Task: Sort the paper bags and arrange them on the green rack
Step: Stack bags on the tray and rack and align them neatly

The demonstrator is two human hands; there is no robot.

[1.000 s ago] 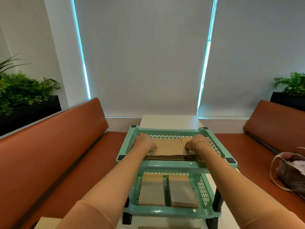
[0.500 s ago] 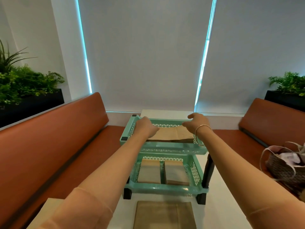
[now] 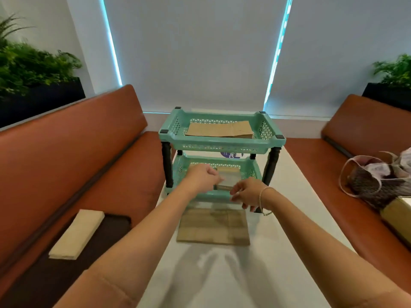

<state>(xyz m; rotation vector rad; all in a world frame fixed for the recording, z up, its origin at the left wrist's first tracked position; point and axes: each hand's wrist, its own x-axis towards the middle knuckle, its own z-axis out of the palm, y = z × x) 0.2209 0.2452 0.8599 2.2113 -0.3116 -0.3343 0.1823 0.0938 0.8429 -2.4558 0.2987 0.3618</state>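
The green two-tier rack (image 3: 222,146) stands on the white table. Its top tier holds a flat stack of brown paper bags (image 3: 220,130). Smaller bags (image 3: 229,174) lie in the lower tier, partly hidden by my hands. Another flat stack of brown bags (image 3: 213,227) rests on the table just in front of the rack. My left hand (image 3: 203,177) is curled loosely over the lower tier's left side and holds nothing that I can see. My right hand (image 3: 248,193) hovers above the lower tier's front rim, empty, with its fingers spread and hanging down.
Brown benches run along both sides of the table (image 3: 300,207). A tan folded stack (image 3: 76,233) lies on a dark pad on the left bench. A woven handbag (image 3: 375,181) sits on the right bench. Planters stand behind both benches.
Both hands have left the top tier and dropped to the lower tier's front. The view has pulled back, so the stack of bags on the table shows fully.
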